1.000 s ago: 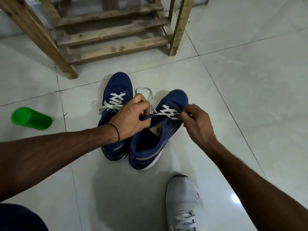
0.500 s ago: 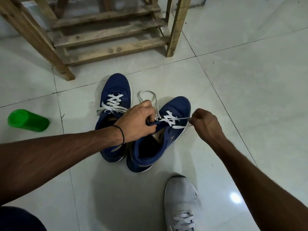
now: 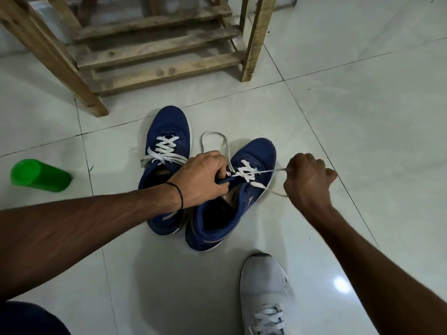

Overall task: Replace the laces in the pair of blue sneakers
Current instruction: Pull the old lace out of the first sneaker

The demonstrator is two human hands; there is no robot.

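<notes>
Two blue sneakers stand side by side on the tiled floor. The left sneaker (image 3: 169, 131) has white laces crossed over its tongue. The right sneaker (image 3: 256, 153) is tilted and partly laced with a white lace (image 3: 246, 172). My left hand (image 3: 203, 180) grips the right sneaker's tongue and upper edge. To the right of the shoe, my right hand (image 3: 307, 182) is curled round the lace end and holds it taut. A loose loop of the lace (image 3: 212, 136) lies between the two toes.
A green plastic cup (image 3: 38, 176) lies on its side at the left. A wooden rack (image 3: 154, 52) stands behind the sneakers. A grey sneaker with grey laces (image 3: 266, 291) is at the bottom, near my right forearm.
My right hand has drawn the lace end out to the right, away from the sneaker. My left hand has kept its grip on the tongue.
</notes>
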